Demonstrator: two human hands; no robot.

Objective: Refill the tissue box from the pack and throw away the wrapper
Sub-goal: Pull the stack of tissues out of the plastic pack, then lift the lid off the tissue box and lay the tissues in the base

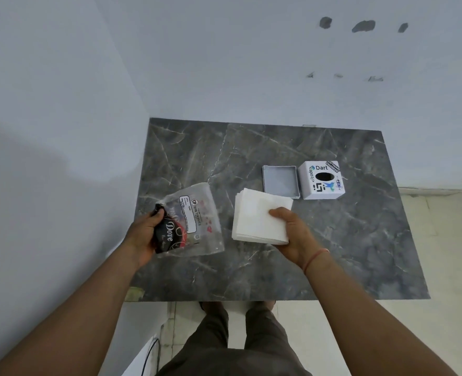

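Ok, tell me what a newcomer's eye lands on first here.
The thick white stack of square tissues gripped in the right hand over the middle of the dark grey marble-patterned table. Next, the empty clear plastic wrapper pinched in the left hand by the table's left edge. Behind them stand the white sticker-covered tissue box shell and, left of it, the open grey tray.

Bench [333, 240]: dark grey, veined marble pattern. Tissues [259, 215]: white. Wrapper [194, 221]: clear, black-and-red print. Tissue box [320, 180]: white, stickered. Tray [280, 181]: grey.
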